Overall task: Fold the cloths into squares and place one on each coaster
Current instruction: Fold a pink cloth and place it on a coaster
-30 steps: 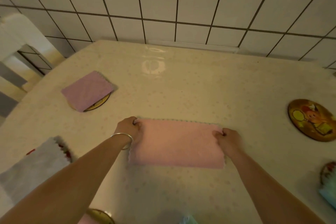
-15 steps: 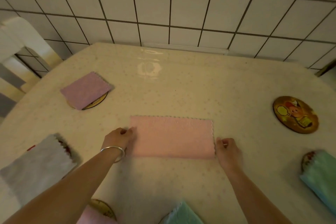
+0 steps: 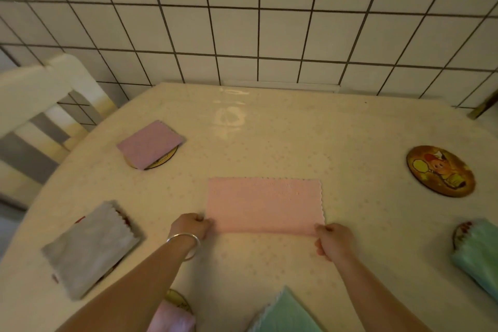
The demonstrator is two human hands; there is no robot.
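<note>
The grey cloth (image 3: 90, 249) and purple cloth (image 3: 151, 144) hide most of their coasters. At the table's (image 3: 296, 129) near edge, a green cloth (image 3: 285, 314) gets cropped, and the chair (image 3: 40, 105) is a blur.

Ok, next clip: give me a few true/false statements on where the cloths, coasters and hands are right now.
1. The pink cloth lies as a rectangle, not yet a square. True.
2. Both hands hold its far corners. False: the left hand and right hand are at its near corners.
3. The purple cloth rests on a coaster. True.
4. The cartoon coaster at the right is covered. False: it is bare.
</note>
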